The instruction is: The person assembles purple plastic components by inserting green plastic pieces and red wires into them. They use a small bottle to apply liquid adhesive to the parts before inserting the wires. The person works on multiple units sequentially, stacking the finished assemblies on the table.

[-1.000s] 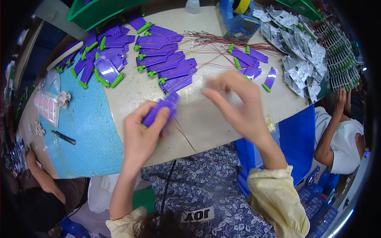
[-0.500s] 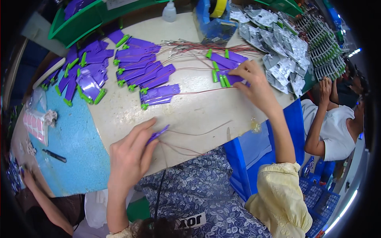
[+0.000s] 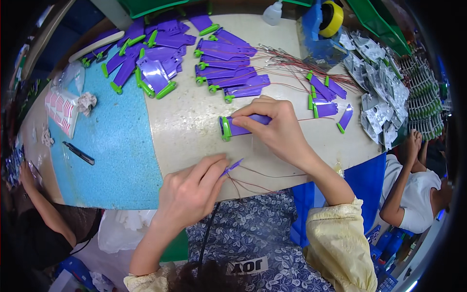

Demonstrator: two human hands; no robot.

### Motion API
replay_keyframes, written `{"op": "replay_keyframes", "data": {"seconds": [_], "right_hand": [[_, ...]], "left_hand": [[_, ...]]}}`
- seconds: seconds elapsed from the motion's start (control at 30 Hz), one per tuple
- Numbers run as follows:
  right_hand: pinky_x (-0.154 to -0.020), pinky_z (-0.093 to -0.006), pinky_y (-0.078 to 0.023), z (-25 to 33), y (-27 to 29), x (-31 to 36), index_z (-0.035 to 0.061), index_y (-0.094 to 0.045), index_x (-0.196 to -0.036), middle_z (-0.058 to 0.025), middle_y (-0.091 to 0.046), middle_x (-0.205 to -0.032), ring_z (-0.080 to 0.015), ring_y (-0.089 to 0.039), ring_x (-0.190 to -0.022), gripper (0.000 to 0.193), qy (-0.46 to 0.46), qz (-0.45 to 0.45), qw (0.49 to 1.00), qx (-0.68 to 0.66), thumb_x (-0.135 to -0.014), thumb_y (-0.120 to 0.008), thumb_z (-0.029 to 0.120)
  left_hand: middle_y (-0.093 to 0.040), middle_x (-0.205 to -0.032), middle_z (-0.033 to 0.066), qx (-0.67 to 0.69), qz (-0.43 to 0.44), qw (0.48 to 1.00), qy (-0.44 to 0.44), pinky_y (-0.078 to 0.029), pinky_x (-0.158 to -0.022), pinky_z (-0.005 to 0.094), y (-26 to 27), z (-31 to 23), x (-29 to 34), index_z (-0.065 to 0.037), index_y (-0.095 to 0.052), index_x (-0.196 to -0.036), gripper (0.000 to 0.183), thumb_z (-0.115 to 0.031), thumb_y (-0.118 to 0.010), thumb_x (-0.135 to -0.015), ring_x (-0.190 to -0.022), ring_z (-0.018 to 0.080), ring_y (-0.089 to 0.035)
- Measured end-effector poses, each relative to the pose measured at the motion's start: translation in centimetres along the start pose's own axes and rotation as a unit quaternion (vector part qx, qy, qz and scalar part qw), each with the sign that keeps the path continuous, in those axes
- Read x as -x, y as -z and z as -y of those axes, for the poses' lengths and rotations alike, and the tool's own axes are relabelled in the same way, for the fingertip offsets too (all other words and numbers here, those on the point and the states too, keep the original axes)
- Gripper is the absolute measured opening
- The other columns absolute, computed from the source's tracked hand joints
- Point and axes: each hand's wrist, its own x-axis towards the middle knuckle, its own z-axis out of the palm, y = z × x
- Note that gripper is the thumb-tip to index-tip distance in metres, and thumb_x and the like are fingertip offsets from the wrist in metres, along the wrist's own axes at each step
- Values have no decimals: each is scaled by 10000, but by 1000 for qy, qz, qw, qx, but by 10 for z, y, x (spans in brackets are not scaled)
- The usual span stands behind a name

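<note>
My left hand (image 3: 190, 191) is closed near the table's front edge, pinching a small purple plastic piece (image 3: 235, 166) seen nearly edge-on. Thin dark and red wires trail rightward from it. Farther off and to the right, my right hand (image 3: 278, 127) pinches a flat purple panel (image 3: 239, 129) with a green end piece (image 3: 225, 128). The panel lies on or just above the table; a red wire runs right from behind that hand. Beyond it is a row of similar purple panels (image 3: 224, 63) with green ends and wires.
Small purple-and-green pieces (image 3: 323, 108) and a lone one (image 3: 346, 118) lie to the right, beside grey metal plates (image 3: 382, 92). A blue tape dispenser (image 3: 311, 36) and white bottle (image 3: 273, 13) stand at the back. A black pen-like tool (image 3: 79, 153) rests on the blue mat (image 3: 116, 160). People sit at both sides.
The view has shifted. My right hand has left the small purple pieces at the right and moved left onto the nearest panel. One small piece now lies apart there. My left hand keeps its hold.
</note>
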Motion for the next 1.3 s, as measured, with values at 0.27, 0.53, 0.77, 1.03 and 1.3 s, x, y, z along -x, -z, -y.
{"op": "replay_keyframes", "data": {"seconds": [0.27,0.53,0.77,1.03,1.3], "right_hand": [[-724,-408,-466,2,-3,-1,19,-704,-962,-119,-614,-890,-334,-591,-781,232,152,6,969,194,-762,-798,90],[-860,-267,-487,24,-1,27,57,-484,-1012,-33,-608,-964,-82,-583,-947,359,-109,52,961,-247,-828,-776,-42],[-874,-285,-502,16,-9,56,34,-537,-1047,-66,-652,-1026,-116,-624,-980,360,-82,-22,973,-213,-817,-813,16],[-661,-278,-554,35,33,47,-39,-672,-989,-75,-724,-825,-132,-687,-676,203,-144,51,988,-14,-840,-787,38],[-693,-307,-569,46,36,53,-26,-644,-1155,-144,-730,-910,-213,-727,-801,316,-85,-1,992,-98,-856,-741,5]], "left_hand": [[-656,-1324,106,14,63,997,44,-541,-584,437,2,6,-15,-29,-616,-1083,202,-113,-679,-910,-723,321,-706],[-703,-962,174,182,-104,972,102,-541,-611,433,1,9,-27,-32,-599,-1221,300,-164,-648,-956,-710,343,-710],[-703,-919,128,214,-165,962,38,-522,-542,346,-19,-2,-31,-5,-646,-1162,319,-154,-733,-894,-607,234,-682],[-702,-875,161,260,5,957,127,-527,-648,336,-4,-6,-29,-2,-661,-1133,261,-102,-706,-896,-704,244,-698],[-715,-781,102,369,92,912,155,-490,-560,299,0,-4,-43,3,-688,-1080,228,-171,-714,-935,-612,148,-661]]}}
